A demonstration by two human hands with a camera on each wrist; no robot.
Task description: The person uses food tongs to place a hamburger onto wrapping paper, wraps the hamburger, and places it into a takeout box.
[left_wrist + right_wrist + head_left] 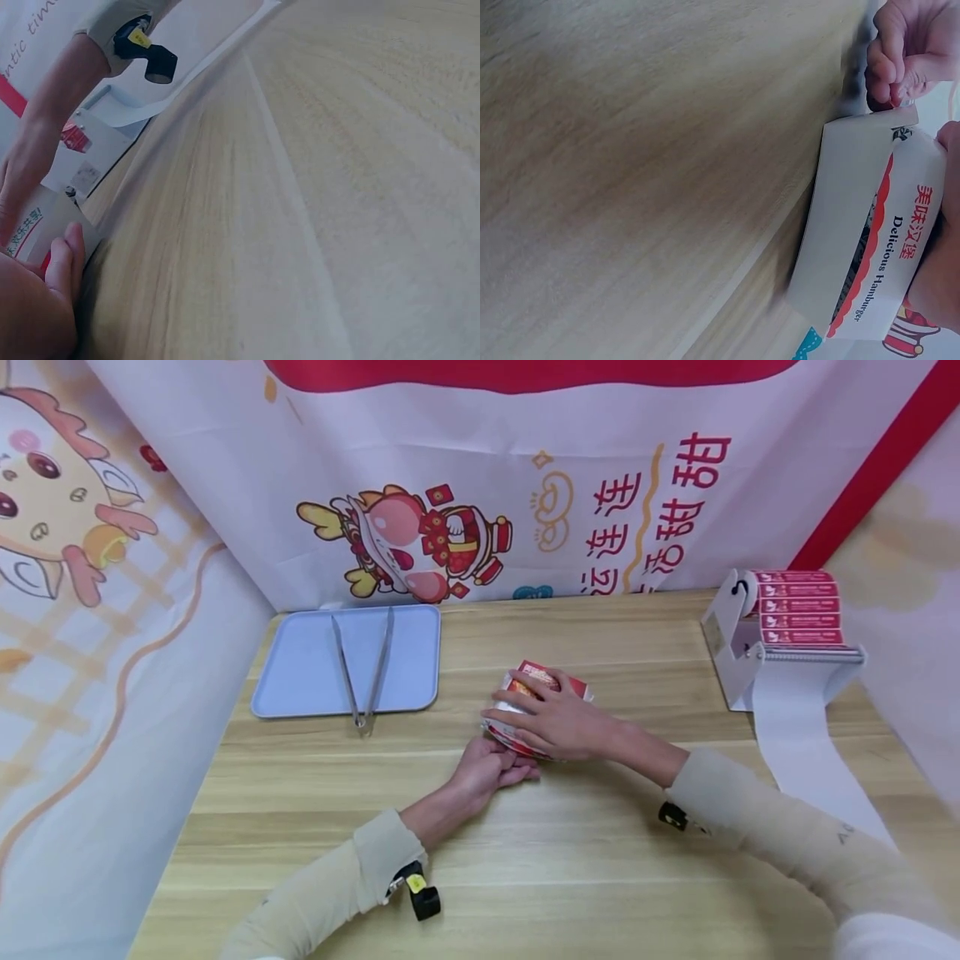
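Observation:
A red-and-white hamburger box [551,679] lies on the wooden table, its front panel printed "Delicious Hamburger" [894,247]. A narrow dark gap shows along the front, between the scalloped red edge of the lid and the white base wall [840,202]. My right hand [566,720] rests across the top with its fingers spread over the lid. At the near left corner, my left hand [486,774] pinches the box's edge between thumb and curled fingers, as the right wrist view shows. The left wrist view catches only part of the box [45,221] behind the left fingers.
Metal tongs [347,672] lie on a light blue tray [300,677] at the back left, their joined end over its front rim. At the right stands a label dispenser [727,652] with a red-printed roll; its white backing strip [802,735] trails toward the table's front.

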